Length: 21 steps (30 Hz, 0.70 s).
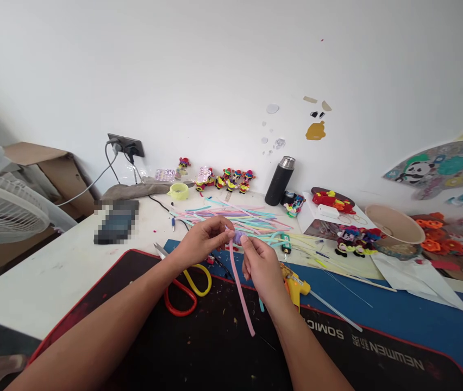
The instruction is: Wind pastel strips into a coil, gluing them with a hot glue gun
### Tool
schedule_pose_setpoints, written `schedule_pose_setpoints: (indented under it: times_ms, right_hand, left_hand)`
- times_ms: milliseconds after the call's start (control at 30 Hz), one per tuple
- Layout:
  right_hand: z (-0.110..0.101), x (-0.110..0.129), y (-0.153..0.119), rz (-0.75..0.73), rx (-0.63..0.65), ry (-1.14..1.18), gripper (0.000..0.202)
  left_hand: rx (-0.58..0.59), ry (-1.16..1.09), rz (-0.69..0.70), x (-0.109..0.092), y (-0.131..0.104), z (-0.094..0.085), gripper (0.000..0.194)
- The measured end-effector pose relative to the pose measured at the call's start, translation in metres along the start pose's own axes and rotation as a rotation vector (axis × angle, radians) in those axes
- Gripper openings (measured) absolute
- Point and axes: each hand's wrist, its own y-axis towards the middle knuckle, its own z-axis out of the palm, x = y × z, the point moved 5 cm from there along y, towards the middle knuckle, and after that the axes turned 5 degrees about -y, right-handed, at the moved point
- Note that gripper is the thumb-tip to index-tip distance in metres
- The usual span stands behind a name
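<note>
My left hand [209,238] and my right hand [259,260] meet above the black mat [215,347], their fingers closed on a small purple fuzzy coil [237,237]. From between the hands a pink fuzzy stem [242,296] hangs down, its lower end free. Behind the hands lies a loose spread of pastel fuzzy stems [248,214]. Scissors with a red and a yellow handle [180,304] rest under my left forearm. Just right of my right hand is a yellow glue gun [296,288], partly hidden, with a clear glue stick behind it.
Small figures [235,179], a yellow tape roll [179,190] and a black flask [280,182] stand along the wall. At the right are a white box [321,222] and a beige bowl [396,222]. A white fan [3,201] is at the left edge.
</note>
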Motion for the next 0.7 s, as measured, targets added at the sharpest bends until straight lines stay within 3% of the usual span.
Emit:
schedule_pose_setpoints:
  times_ms: [367,700]
  right_hand:
    - [-0.001,0.015,-0.004,-0.004,-0.028,-0.008,0.047]
    - [-0.003,-0.001,0.003,0.017,-0.027,0.083,0.053]
  left_hand:
    - [0.0,-0.082,-0.015,-0.001,0.0,0.001,0.033]
    - [0.079,-0.133,-0.021,-0.009,-0.003,0.006,0.037]
